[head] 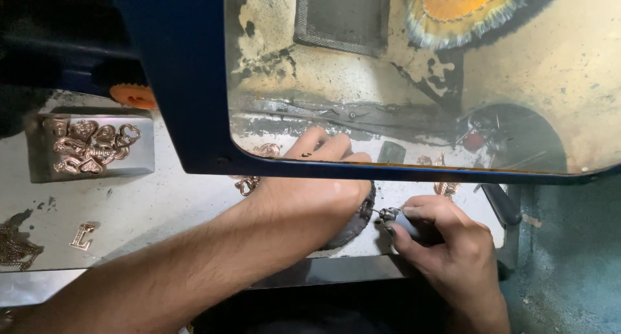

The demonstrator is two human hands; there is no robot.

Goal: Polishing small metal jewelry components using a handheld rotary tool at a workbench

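Right hand (440, 243) closed around a dark rotary handpiece (404, 221), grip firm, metal bit tip (381, 212) pointing left. Long axis of handpiece roughly horizontal, tilted slightly up toward the left. Left hand (317, 185) just left of the tip, curled down over a dark round pad (352, 224), fingers (323, 143) reaching up under the blue-framed shield (187, 81). Looks pinched on a small piece, but piece itself hidden under the hand; cannot tell what is held. Bit tip nearly touching left hand's edge, so work point sits between both hands, nearer the left. Small rose-gold pendants (248, 185) lying just beside the left wrist on the white bench (142, 204). Grey tray (39, 159) of heart-shaped pendants well apart at far left. Gold letter charm (83, 235) lower left. Orange buffing wheel (462, 10) behind shield, upper right.
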